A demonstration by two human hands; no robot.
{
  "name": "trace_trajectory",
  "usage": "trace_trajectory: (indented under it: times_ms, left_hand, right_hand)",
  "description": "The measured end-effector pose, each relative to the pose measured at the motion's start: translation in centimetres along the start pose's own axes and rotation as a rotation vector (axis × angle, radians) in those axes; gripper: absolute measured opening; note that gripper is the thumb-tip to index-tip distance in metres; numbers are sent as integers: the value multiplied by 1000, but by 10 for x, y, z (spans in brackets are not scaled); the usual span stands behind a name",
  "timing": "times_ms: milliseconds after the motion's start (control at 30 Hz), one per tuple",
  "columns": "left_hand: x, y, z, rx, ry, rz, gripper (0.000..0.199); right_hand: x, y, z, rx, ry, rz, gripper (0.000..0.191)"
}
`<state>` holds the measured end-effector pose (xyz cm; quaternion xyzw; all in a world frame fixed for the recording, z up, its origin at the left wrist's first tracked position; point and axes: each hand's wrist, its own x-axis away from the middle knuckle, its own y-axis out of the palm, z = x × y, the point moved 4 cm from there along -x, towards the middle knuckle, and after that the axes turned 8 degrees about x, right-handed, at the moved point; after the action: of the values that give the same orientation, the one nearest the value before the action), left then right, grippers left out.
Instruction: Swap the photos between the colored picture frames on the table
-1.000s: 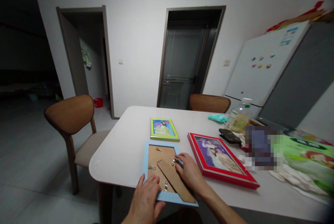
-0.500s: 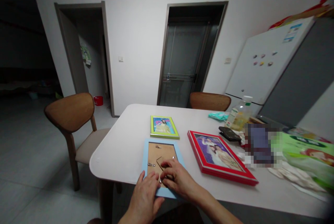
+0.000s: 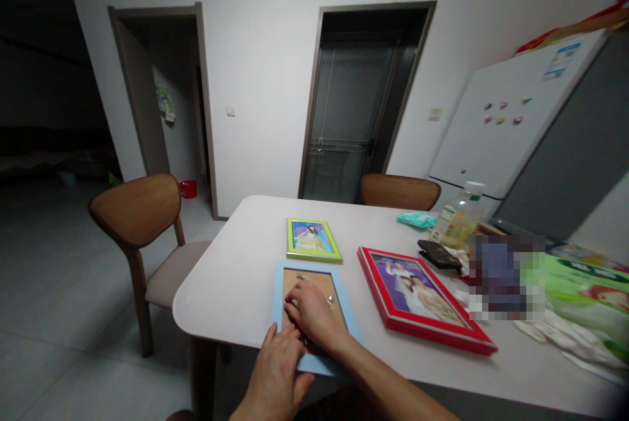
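Observation:
A light blue picture frame [image 3: 278, 290] lies back side up at the near table edge, its brown backing board [image 3: 320, 283] showing small metal clips. My left hand [image 3: 278, 368] rests on the frame's lower left part, fingers apart and holding nothing. My right hand [image 3: 312, 313] is over the backing, its fingers pinched together near the left clip; what they hold, if anything, is hidden. Behind it lies a green frame [image 3: 313, 256] with a picture. To the right, red frames [image 3: 393, 319] are stacked, a picture on top.
The white table [image 3: 226, 264] also bears a bottle [image 3: 457, 218], a black object [image 3: 437, 254], a teal packet [image 3: 417, 220], a green package [image 3: 584, 290] and white cloth at the right. Wooden chairs stand at the left [image 3: 142, 211] and far side [image 3: 400, 192].
My right hand has moved up and left across the backing, from the lower clip to the left one. My left hand stays on the frame. The view has shifted slightly.

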<state>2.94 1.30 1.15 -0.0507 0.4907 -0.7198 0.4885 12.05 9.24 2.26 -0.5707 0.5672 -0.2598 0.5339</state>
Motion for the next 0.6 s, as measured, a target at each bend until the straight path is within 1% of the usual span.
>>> trace_trajectory:
  times_ms: [133,300,400,500,600]
  left_hand:
    - [0,-1,1,-5,-5,3,34]
    - [2,-1,0,-30,49,15,34]
    - [2,-1,0,-33,57,17,32]
    - [2,-2,0,-22,27,12,33]
    - [1,-3,1,2,1,-3,32]
  right_hand:
    - [-3,2,7,10,14,12,14]
    - [-14,-3,26,14,69,59,26]
    - [-19,-8,36,16,113,78,27]
    - [-12,-16,40,8,135,79,28]
    - [9,-29,43,5,157,55,28]
